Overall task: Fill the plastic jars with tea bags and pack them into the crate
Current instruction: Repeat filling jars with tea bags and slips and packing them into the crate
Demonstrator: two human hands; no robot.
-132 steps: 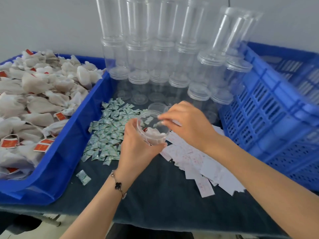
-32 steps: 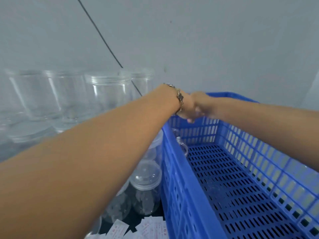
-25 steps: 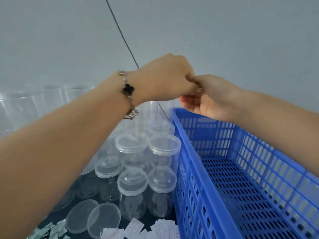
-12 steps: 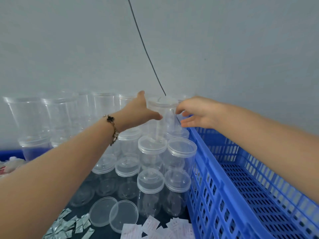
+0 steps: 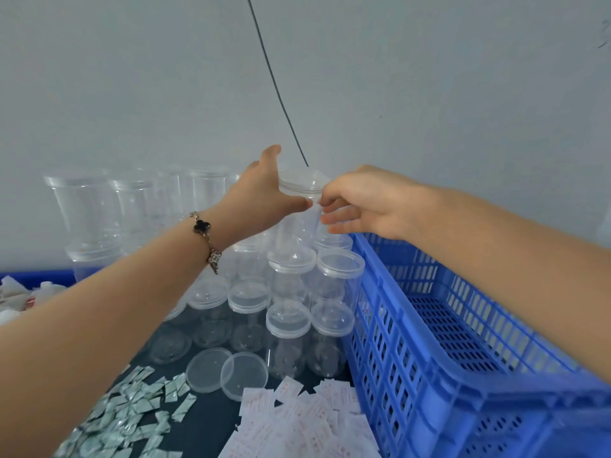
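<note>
Head view: both hands moved off blue slotted plastic crate (image 5: 463,375), now at top of stack of clear lidded plastic jars (image 5: 291,322) just left of crate. Left hand (image 5: 261,200) curls round upper part of topmost clear jar (image 5: 302,206), thumb across front under lid. Right hand (image 5: 367,203) beside it, fingertips (image 5: 325,201) at lid rim; pinching or only touching, cannot tell. Crate floor visible here bare. Judgement: fresh empty jar being taken for next fill. White tea bags (image 5: 20,295) in blue bin, far left.

Pale grey wall (image 5: 429,77), dark cable (image 5: 276,81)
</note>
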